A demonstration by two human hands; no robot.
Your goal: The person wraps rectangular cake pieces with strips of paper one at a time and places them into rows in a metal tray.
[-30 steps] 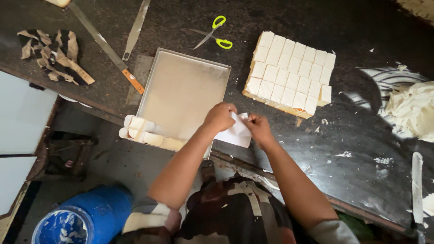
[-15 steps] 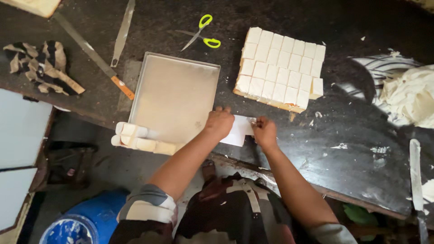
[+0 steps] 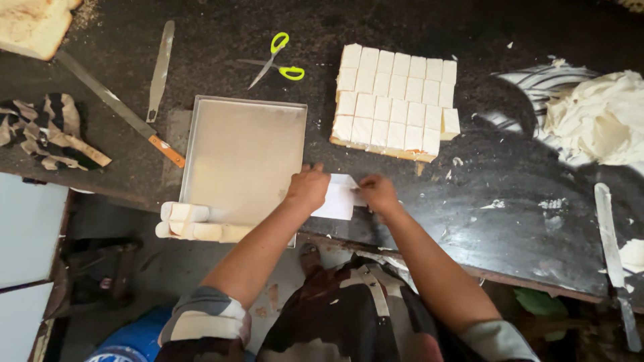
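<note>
Both hands meet over a small white sheet of paper (image 3: 337,198) lying on the dark worktop (image 3: 523,221) near its front edge, just right of a shallow rectangular metal tray (image 3: 241,157). The left hand (image 3: 307,189) presses down on the sheet's left side with fingers curled, and the right hand (image 3: 378,193) pinches its right edge between fingertips, so the 2 hands sit close together with only the paper between them. The tray overhangs the front edge of the worktop, and at its near left corner lie a few wrapped white pieces (image 3: 191,222), side by side and touching. Beyond the paper, further back on the worktop, sits a slab of white-topped cake cut into squares (image 3: 396,100); its grid is nearly whole, and 1 square at the right edge stands slightly out of line. Green-handled scissors (image 3: 276,62) lie well behind the tray, blades open. Left of the tray a long knife with an orange handle (image 3: 117,107) lies at a slant, with a metal spatula (image 3: 159,70) beside it, and a striped cloth (image 3: 47,131) is bunched at the far left. At the right, a heap of crumpled white paper (image 3: 600,117) rests on the worktop, and another long flat blade (image 3: 610,241) lies near the right edge amid white smears.
</note>
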